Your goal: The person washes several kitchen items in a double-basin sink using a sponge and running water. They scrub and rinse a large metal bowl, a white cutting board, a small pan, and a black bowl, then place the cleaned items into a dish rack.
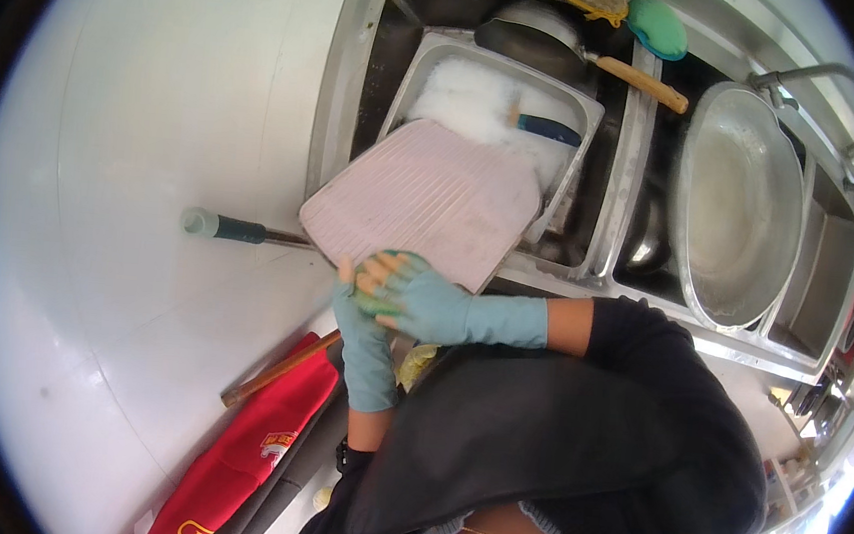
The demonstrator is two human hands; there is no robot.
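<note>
A pale pink ribbed board [432, 200] slants over the near side of a rectangular metal pan [593, 114] in the left sink basin. My right hand [424, 301], in a light blue glove with bare fingertips, presses a green scrubbing sponge [375, 304] at the board's near edge. Beneath it, my left hand [353, 302], gloved alike, has its thumb up at that edge and seems to hold the board; its other fingers are hidden. White suds [463, 93] fill much of the pan, and a dark blue-handled brush [550, 130] lies in them.
A wok with a wooden handle [641, 82] rests behind the pan. Further right, a large oval metal basin [747, 209] stands tilted below a faucet [826, 69]. A green sponge pad [658, 28] sits on the back ledge. Left, a dark-gripped pole [240, 230] sticks out near red cloth [255, 442].
</note>
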